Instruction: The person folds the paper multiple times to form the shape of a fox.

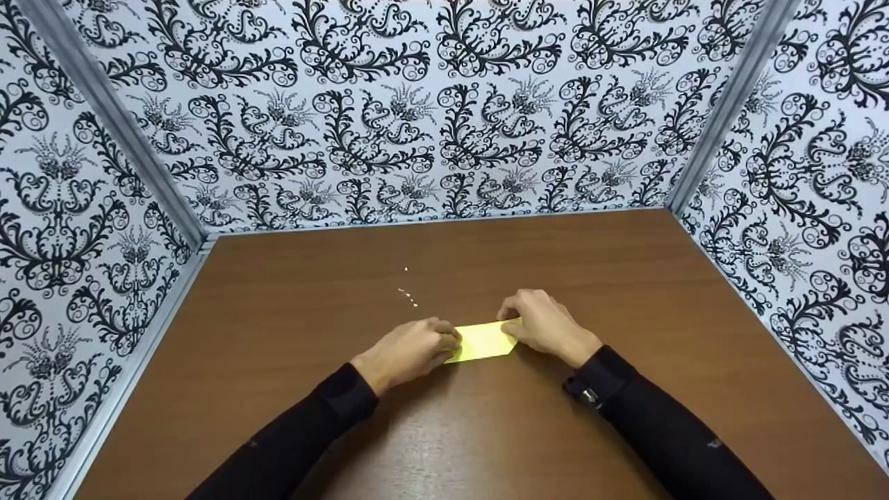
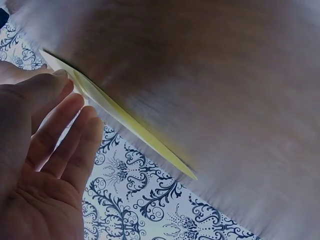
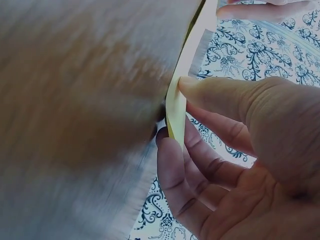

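A folded strip of yellow paper [image 1: 484,340] is held between both hands, low over the brown table. My left hand [image 1: 414,348] pinches its left end. In the left wrist view the thumb presses on the folded paper [image 2: 125,117], with the other fingers loosely bent beside it. My right hand [image 1: 549,325] grips the right end, where one lower corner is angled. The right wrist view shows the thumb of the right hand [image 3: 270,130] on the near face of the paper [image 3: 176,102] and fingers bent around its end. Its layers part slightly at the edge.
Several tiny white scraps [image 1: 410,297] lie on the brown table [image 1: 312,298] beyond the left hand. Walls with a black-and-white scroll pattern [image 1: 430,125] enclose the table at the back and both sides, with grey metal posts [image 1: 729,97] at the corners.
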{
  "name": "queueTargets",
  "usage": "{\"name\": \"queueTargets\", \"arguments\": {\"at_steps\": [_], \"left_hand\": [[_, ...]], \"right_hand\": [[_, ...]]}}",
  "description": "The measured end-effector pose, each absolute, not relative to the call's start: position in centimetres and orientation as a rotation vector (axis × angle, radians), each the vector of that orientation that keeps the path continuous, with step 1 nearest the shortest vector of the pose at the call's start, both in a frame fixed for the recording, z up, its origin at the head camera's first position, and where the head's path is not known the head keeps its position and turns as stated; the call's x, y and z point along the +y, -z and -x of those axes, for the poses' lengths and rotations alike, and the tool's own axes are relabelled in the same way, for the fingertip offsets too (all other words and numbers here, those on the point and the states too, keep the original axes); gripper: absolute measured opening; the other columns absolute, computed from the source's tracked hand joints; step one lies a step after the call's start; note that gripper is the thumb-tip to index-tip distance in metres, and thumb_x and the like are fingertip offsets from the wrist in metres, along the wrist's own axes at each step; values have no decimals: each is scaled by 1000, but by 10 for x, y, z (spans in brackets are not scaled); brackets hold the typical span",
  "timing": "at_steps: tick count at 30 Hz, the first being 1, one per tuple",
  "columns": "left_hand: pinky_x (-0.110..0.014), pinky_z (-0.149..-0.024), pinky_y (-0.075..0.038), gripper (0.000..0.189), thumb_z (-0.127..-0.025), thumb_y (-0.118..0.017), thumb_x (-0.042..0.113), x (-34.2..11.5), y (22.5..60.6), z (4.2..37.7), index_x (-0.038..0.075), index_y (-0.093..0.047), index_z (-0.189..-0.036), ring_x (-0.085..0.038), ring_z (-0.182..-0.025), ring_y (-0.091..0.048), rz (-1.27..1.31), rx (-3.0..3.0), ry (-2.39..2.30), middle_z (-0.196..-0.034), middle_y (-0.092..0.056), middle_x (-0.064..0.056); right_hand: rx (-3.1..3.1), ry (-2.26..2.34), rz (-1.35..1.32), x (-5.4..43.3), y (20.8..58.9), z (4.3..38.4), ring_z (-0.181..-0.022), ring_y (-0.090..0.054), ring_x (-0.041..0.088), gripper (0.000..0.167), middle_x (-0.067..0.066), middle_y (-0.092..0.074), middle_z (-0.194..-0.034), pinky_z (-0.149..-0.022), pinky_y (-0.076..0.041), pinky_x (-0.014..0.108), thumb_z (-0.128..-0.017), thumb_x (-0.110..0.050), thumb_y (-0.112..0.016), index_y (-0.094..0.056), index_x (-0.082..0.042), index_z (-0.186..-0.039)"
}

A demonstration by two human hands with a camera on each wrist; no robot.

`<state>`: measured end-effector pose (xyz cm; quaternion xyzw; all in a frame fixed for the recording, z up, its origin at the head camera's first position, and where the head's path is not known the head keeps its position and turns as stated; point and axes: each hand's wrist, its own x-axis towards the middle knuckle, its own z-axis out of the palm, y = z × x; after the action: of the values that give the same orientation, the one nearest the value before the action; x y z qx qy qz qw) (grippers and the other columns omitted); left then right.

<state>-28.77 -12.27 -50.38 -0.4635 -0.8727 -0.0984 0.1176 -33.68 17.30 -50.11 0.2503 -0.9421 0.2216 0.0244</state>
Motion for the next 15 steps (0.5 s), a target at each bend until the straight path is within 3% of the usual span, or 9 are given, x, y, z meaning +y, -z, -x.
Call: {"name": "queueTargets", "arguments": {"at_steps": [15], "left_hand": [[-37, -96, -72, 9, -109, -82, 10, -122, 506, 292, 10, -90, -104, -24, -113, -86, 1332, -2608, 414, -122, -89, -8]], "right_hand": [[-2919, -667, -799, 182, 499, 335, -92, -71, 22, 10, 9, -78, -106, -76, -62, 44, -104, -16, -85, -90, -13, -112]]}}
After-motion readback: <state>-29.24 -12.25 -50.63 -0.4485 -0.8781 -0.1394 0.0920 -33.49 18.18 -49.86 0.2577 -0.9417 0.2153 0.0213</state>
